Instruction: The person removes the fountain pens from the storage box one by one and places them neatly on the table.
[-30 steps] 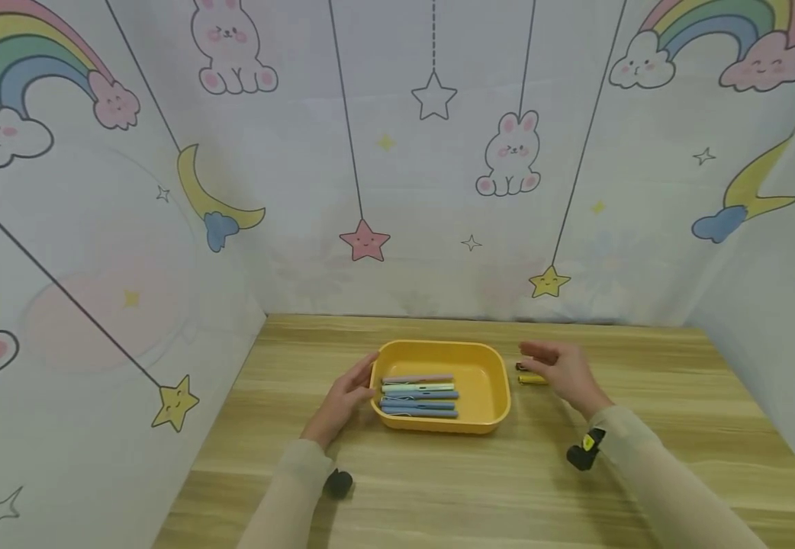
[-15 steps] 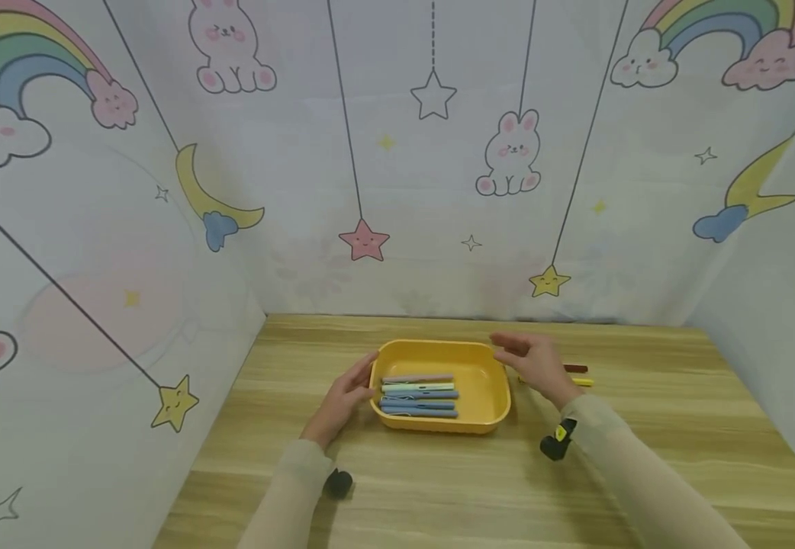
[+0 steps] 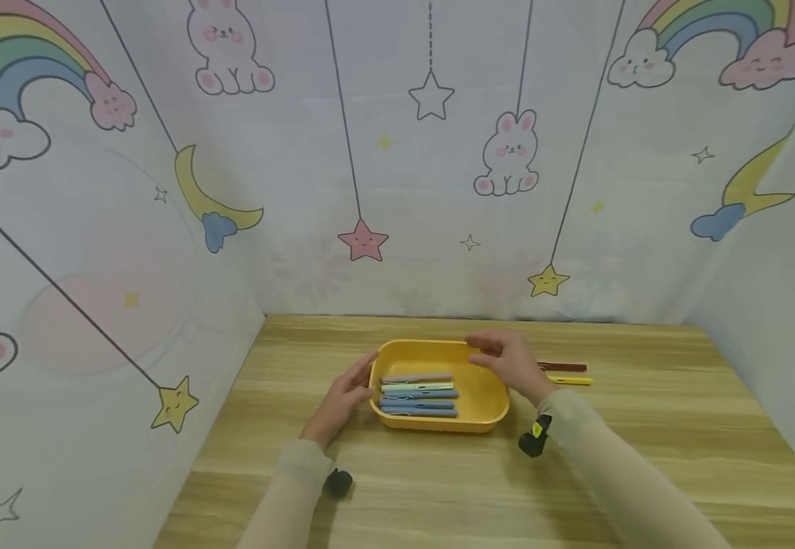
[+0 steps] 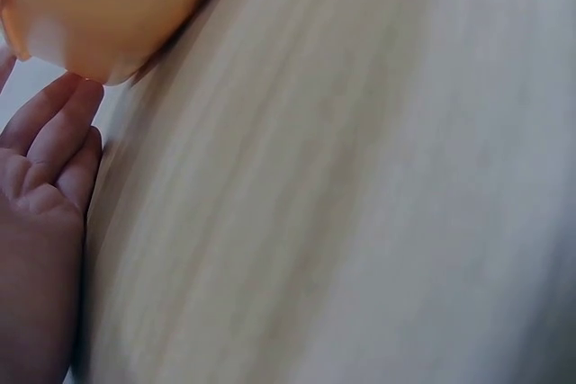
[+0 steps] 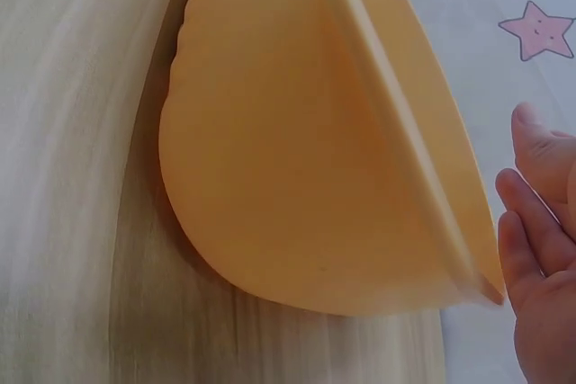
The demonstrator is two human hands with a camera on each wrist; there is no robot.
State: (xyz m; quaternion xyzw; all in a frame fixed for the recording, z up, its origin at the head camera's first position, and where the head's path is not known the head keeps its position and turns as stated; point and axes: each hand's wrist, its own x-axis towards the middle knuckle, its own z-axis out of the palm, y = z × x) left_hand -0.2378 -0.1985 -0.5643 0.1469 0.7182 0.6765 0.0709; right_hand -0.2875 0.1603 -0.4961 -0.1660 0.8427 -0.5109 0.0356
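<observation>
A yellow tray [image 3: 483, 404] stands on the table with several capped pens [image 3: 418, 395] in its left half: pinkish, pale green and blue. My left hand [image 3: 341, 398] rests against the tray's left end, fingers fairly straight; in the left wrist view the fingertips [image 4: 85, 92] touch the tray's outer wall. Over the tray's back right corner is my right hand [image 3: 510, 366], thumb and fingers apart and no object visible between them. From the right wrist, that hand's fingers [image 5: 531, 227] appear beside the tray's rim [image 5: 405, 132]. Contact there is unclear.
A dark red pen [image 3: 564, 367] and a yellow pen [image 3: 569, 380] lie on the wooden table [image 3: 439, 488] right of the tray, partly behind the right hand. A printed curtain [image 3: 432, 175] encloses the table's back and sides.
My right hand has moved left from above the dark red and yellow pens to the tray's right part, uncovering those pens. The left hand, tray and pens stay put.
</observation>
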